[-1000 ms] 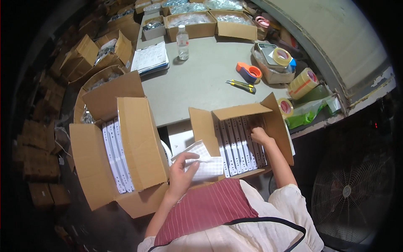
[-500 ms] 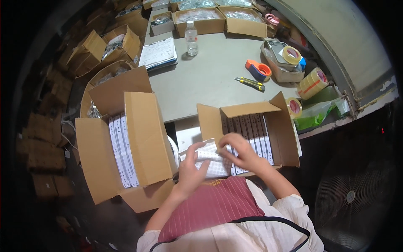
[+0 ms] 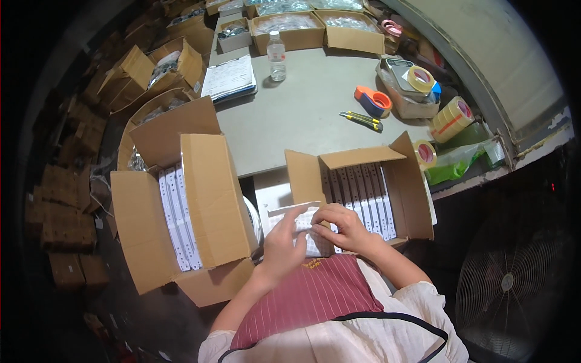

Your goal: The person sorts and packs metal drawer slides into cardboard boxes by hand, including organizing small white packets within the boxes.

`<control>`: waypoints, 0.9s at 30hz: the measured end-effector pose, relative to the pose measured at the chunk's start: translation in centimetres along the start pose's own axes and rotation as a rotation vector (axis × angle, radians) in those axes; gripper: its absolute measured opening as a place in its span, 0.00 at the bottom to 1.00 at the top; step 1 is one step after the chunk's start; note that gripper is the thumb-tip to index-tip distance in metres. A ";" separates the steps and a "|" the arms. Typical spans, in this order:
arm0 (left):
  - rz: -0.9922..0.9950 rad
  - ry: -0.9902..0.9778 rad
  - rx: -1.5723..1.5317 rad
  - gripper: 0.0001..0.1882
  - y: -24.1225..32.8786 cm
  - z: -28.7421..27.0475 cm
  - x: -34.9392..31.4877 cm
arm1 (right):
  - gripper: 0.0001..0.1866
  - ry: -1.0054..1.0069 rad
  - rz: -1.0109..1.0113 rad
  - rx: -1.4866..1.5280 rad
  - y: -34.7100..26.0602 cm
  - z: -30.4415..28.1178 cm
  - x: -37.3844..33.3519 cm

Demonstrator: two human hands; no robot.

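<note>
Close to my body, a white sheet patterned with rows of small dots (image 3: 317, 244) is in my left hand (image 3: 282, 247), thumb on one side and fingers on the other. The fingers of my right hand (image 3: 347, 230) are pinched together at the sheet's upper right part; anything tiny between them is hidden. Just beyond my right hand stands an open carton (image 3: 417, 206) with several long, narrow white pieces with small holes (image 3: 376, 202) upright in a row. Left of my hands, another open carton (image 3: 213, 206) contains similar white pieces (image 3: 178, 218).
On the grey table (image 3: 308, 115) are a water bottle (image 3: 276, 57), papers (image 3: 229, 77), an orange and blue tape dispenser (image 3: 373, 101), and yellow-black cutters (image 3: 362, 121). Tape rolls (image 3: 451, 119) line the right edge. Cartons of bagged parts (image 3: 287, 33) stand behind. A fan (image 3: 507, 282) is at right.
My left hand has shifted slightly right and up across the sheet, closer to my right hand. My right fingers have drawn together at the sheet, which is now tilted differently.
</note>
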State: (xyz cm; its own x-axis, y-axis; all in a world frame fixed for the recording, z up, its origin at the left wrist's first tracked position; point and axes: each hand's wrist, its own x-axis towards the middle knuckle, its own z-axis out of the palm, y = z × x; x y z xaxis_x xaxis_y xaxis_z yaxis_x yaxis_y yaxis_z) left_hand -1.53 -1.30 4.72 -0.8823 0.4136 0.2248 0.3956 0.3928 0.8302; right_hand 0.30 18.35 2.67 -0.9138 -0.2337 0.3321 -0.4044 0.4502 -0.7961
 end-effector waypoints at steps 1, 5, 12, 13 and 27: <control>0.002 -0.001 -0.001 0.27 -0.1 0.0 0.0 | 0.06 0.002 0.000 -0.002 0.0 -0.1 0.0; 0.113 0.021 -0.034 0.28 -1.1 0.8 0.0 | 0.06 -0.047 0.011 0.062 0.3 -0.7 0.0; 0.098 0.011 -0.023 0.28 -0.9 0.5 -0.1 | 0.04 -0.025 -0.129 -0.112 -1.0 -0.7 0.6; 0.099 0.011 -0.023 0.28 -0.8 0.4 -0.2 | 0.04 -0.025 -0.129 -0.112 -0.9 -0.7 0.6; 0.023 -0.052 -0.068 0.25 -1.5 0.6 -0.4 | 0.08 -0.038 0.406 0.288 4.8 -3.0 -0.2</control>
State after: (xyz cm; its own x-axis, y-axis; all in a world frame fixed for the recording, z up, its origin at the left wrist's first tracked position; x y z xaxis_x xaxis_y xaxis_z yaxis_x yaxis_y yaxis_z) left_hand -1.57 -1.54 3.05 -0.8583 0.4642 0.2187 0.3957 0.3273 0.8581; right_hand -1.53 23.14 0.31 -0.9914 -0.1222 -0.0477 0.0150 0.2563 -0.9665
